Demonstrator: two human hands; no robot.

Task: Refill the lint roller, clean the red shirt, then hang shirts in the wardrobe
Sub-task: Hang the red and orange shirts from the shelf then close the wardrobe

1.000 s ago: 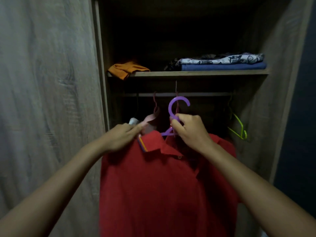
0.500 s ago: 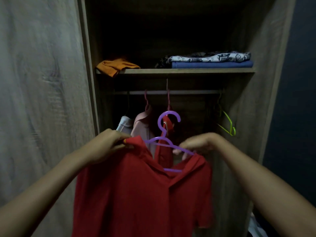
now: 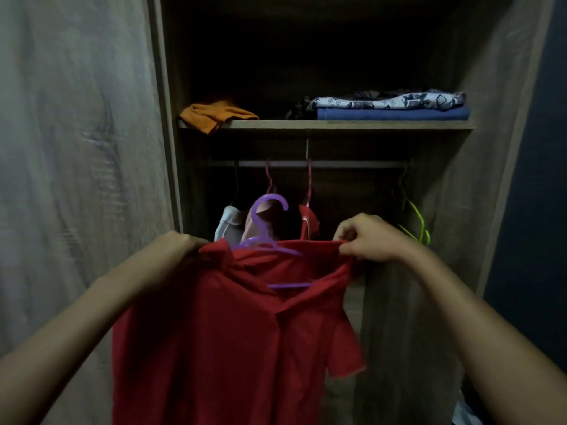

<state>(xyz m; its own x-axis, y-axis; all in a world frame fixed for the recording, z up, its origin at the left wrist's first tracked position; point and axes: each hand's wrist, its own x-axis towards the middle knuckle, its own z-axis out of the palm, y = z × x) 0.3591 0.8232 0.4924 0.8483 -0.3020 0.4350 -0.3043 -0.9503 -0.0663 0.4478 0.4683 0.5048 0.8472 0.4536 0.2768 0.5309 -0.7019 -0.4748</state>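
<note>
A red polo shirt (image 3: 227,338) hangs in front of me on a purple plastic hanger (image 3: 270,231), held up before the open wardrobe. My left hand (image 3: 176,245) grips the shirt's left shoulder. At the other shoulder my right hand (image 3: 371,237) pinches the fabric's edge. The hanger's hook sticks up free, below the wardrobe rail (image 3: 322,164), which runs under the shelf. On that rail hang a white garment (image 3: 227,223), a pink one (image 3: 260,222) and another red one (image 3: 308,220).
A lime green empty hanger (image 3: 417,222) hangs at the rail's right end. The shelf (image 3: 337,124) above carries an orange cloth (image 3: 214,116) and folded patterned and blue clothes (image 3: 389,107). An open wardrobe door (image 3: 76,148) stands at my left, the side panel at my right.
My right hand left the hanger's neck and moved out to the shirt's right shoulder. The left hand slid to the left shoulder, spreading the shirt on the hanger, which now sits lower.
</note>
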